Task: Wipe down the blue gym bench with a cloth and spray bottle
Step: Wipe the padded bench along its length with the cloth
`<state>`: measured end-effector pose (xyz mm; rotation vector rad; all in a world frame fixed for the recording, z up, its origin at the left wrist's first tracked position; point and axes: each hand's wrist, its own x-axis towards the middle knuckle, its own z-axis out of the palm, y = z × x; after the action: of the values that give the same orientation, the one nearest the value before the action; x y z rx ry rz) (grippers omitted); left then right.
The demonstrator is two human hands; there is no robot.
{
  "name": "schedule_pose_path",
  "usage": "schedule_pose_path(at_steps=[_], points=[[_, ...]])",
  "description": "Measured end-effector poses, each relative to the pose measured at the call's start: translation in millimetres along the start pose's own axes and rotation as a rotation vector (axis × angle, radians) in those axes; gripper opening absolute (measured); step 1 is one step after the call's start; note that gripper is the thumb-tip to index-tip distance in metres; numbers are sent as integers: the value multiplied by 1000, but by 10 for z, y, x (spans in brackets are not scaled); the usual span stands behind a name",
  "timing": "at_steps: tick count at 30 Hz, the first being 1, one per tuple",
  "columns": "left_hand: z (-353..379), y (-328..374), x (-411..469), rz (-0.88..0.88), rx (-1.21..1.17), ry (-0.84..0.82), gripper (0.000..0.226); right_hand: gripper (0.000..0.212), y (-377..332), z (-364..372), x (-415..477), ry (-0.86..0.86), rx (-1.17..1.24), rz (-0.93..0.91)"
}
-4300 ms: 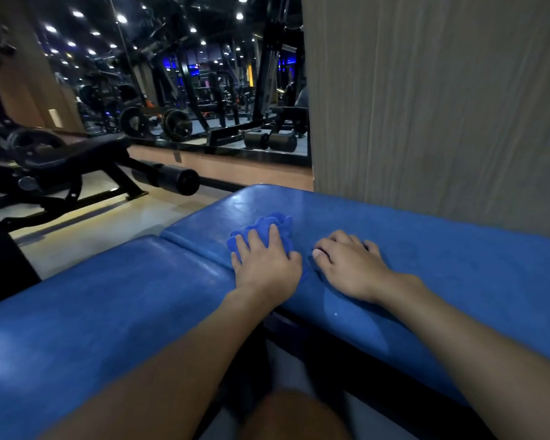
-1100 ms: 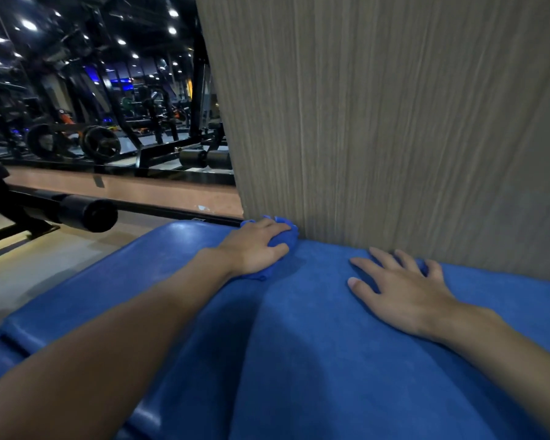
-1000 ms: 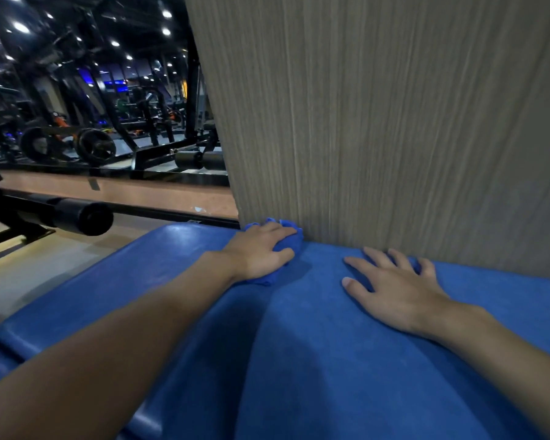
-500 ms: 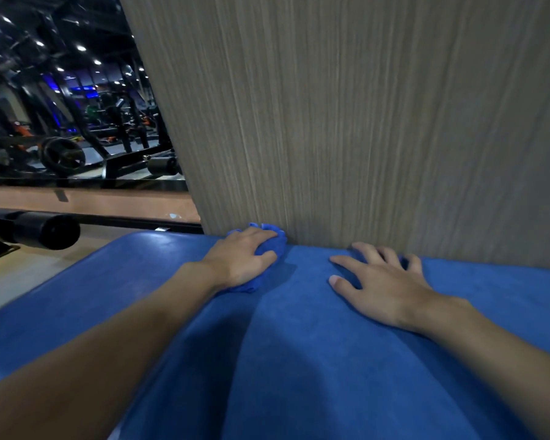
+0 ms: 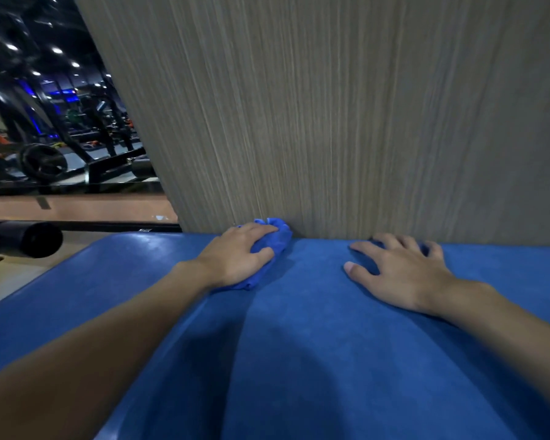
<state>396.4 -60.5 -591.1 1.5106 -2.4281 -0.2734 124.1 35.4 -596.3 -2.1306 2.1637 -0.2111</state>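
Hands on blue bench (image 5: 299, 360), both yours. Your left hand (image 5: 238, 258) curls its fingers and thumb round a bunched blue cloth (image 5: 275, 241), pressing it onto the padding. The cloth touches the wood-grain panel (image 5: 331, 122) just past your fingertips. Your right hand (image 5: 400, 274) lies flat beside it, apart from the cloth, fingers spread, tips near the same panel. Padding fills the space beneath both forearms. Well out to the left of your left hand sit a black padded roller (image 5: 23, 238) and dim weight machines (image 5: 61, 144).
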Motion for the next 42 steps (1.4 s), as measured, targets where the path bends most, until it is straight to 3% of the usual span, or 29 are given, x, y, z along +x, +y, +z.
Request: schedule_pose_path(at_steps=[6, 11, 16, 21, 26, 32, 42], points=[[166, 369, 118, -18, 11, -6, 65, 60, 133, -45, -72, 2, 26, -63], [335, 1064, 176, 25, 77, -60, 75, 59, 512, -127, -343, 13, 4, -43], [517, 1723, 204, 95, 121, -78, 58, 56, 889, -250, -623, -22, -60, 45], [358, 1439, 82, 44, -98, -48, 59, 49, 717, -397, -628, 75, -10, 76], [221, 805, -95, -82, 88, -55, 48, 47, -65, -418, -271, 231, 89, -41], [216, 530, -174, 3, 181, -52, 48, 60, -558, -178, 186, 16, 4, 78], [289, 870, 35, -35, 157, -51, 45, 48, -31, -135, 139, 59, 80, -49]])
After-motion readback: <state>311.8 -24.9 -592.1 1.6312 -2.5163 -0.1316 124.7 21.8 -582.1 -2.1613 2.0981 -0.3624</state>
